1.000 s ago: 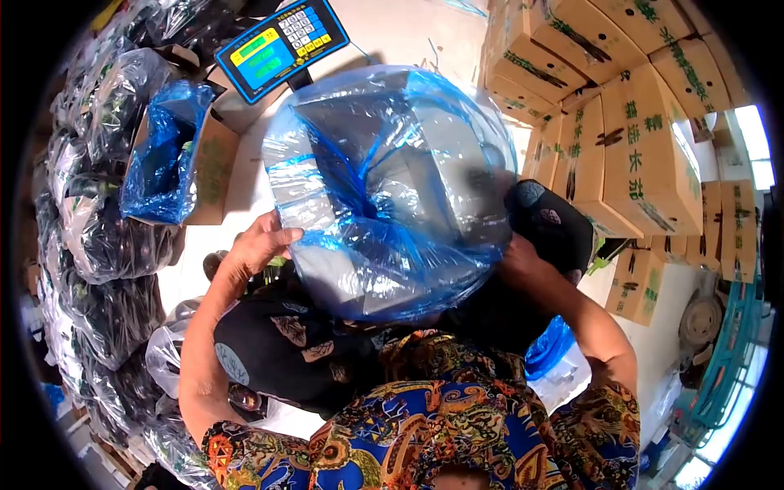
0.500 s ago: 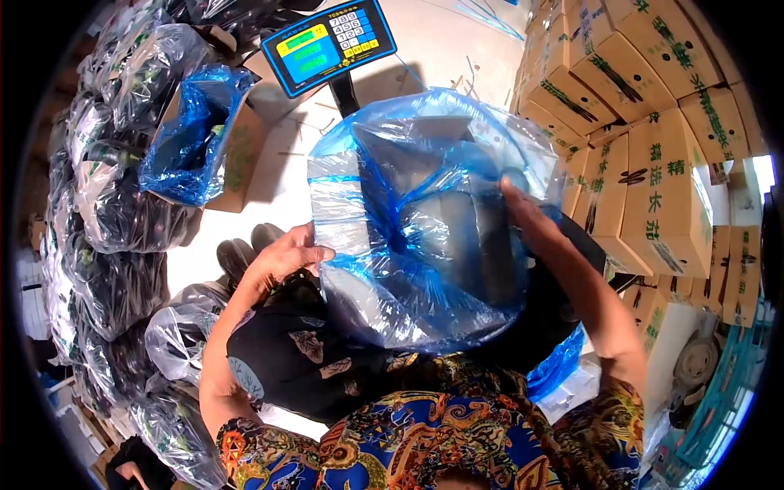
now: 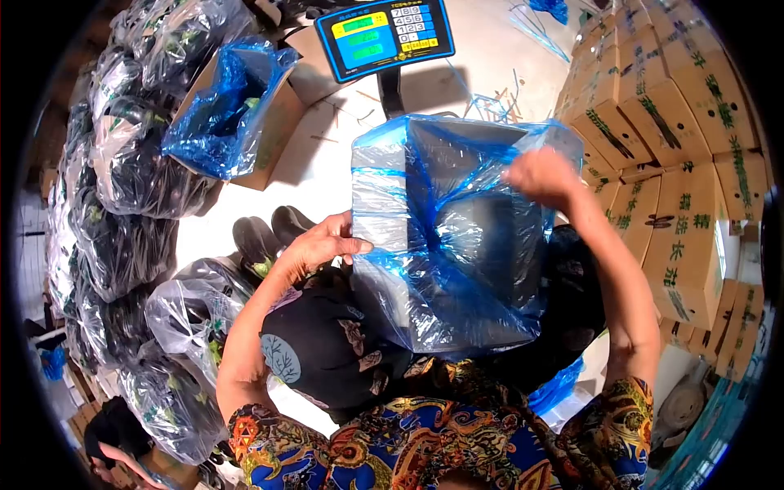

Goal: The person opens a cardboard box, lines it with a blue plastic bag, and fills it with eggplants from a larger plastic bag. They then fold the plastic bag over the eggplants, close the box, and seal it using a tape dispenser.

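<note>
A blue plastic bag is stretched around a box in front of me, with a gathered pucker near its middle. Glossy folds run from there to the corners. My left hand grips the bag at the box's left edge, thumb on top. Over the far right part of the bag is my right hand, blurred, its fingers curled in; what they hold, if anything, is hidden.
Beyond the bag stands a scale display. A carton with a blue liner sits at the left, beside stacked clear bags of dark vegetables. Printed cartons are piled at the right. Another person's arm shows at lower left.
The puffed-up bag has flattened closer around the box. My right hand has moved from the bag's right side up and over its far right part, fingers curling. My left hand keeps its hold.
</note>
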The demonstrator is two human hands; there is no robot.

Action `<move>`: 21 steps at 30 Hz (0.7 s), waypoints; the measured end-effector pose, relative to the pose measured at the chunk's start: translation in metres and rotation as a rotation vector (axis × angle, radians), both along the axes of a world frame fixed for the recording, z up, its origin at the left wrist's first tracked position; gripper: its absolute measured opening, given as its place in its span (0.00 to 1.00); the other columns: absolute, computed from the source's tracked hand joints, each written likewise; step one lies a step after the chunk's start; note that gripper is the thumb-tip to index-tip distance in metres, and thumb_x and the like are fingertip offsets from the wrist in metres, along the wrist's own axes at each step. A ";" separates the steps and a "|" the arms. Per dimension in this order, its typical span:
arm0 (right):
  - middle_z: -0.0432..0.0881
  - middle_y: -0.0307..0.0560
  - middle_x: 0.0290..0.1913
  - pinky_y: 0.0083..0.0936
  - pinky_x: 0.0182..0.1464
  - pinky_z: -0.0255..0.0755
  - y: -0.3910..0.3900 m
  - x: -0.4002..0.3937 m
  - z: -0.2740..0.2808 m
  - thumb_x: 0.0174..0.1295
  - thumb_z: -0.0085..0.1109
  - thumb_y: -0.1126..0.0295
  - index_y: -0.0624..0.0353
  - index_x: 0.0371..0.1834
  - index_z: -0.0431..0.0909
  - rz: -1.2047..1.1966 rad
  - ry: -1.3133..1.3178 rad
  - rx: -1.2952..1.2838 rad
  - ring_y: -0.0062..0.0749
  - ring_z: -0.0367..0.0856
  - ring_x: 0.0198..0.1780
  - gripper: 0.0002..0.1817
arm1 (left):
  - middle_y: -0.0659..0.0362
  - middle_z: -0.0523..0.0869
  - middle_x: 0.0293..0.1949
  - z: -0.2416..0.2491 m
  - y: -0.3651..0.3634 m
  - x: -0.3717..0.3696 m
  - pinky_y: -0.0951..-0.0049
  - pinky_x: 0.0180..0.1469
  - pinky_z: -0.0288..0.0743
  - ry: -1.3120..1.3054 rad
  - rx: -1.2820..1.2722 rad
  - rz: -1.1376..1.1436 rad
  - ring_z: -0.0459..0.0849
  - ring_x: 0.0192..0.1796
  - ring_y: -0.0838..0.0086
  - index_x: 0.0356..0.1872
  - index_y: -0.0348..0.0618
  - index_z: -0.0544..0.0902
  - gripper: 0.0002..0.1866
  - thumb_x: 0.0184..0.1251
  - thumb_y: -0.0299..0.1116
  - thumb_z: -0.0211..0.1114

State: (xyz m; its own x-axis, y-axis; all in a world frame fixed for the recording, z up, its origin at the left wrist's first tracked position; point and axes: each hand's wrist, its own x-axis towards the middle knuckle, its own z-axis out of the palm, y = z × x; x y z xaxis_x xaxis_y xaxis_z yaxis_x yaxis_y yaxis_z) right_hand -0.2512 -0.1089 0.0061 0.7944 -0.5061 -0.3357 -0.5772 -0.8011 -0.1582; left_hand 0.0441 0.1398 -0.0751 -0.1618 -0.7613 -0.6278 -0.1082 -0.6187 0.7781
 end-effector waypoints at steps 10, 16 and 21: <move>0.77 0.45 0.59 0.24 0.51 0.68 0.046 0.074 -0.124 0.60 0.64 0.70 0.61 0.72 0.58 -0.533 -0.437 1.632 0.25 0.74 0.55 0.37 | 0.57 0.82 0.54 0.002 -0.002 -0.024 0.69 0.60 0.71 0.399 -0.090 0.291 0.79 0.55 0.71 0.65 0.36 0.71 0.34 0.54 0.24 0.74; 0.75 0.60 0.58 0.40 0.57 0.71 0.045 0.047 -0.183 0.44 0.74 0.67 0.63 0.71 0.61 -0.160 -0.400 0.529 0.51 0.76 0.56 0.47 | 0.58 0.82 0.55 -0.020 0.010 -0.024 0.69 0.61 0.70 0.459 -0.021 0.221 0.78 0.56 0.71 0.63 0.36 0.74 0.30 0.57 0.24 0.72; 0.82 0.55 0.45 0.43 0.47 0.76 0.072 0.065 -0.200 0.57 0.61 0.64 0.57 0.48 0.78 -0.069 0.093 -0.085 0.47 0.82 0.49 0.17 | 0.58 0.82 0.55 -0.028 0.006 -0.024 0.70 0.61 0.69 0.504 -0.035 0.233 0.78 0.57 0.72 0.64 0.37 0.72 0.31 0.58 0.24 0.71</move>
State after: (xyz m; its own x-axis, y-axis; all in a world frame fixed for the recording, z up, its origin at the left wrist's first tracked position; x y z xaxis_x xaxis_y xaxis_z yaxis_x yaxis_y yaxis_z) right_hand -0.1863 -0.0368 -0.1944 0.7240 -0.5885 -0.3600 -0.6408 -0.7669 -0.0350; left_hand 0.0198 0.1463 -0.1029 -0.2606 -0.8319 -0.4900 0.4192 -0.5547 0.7188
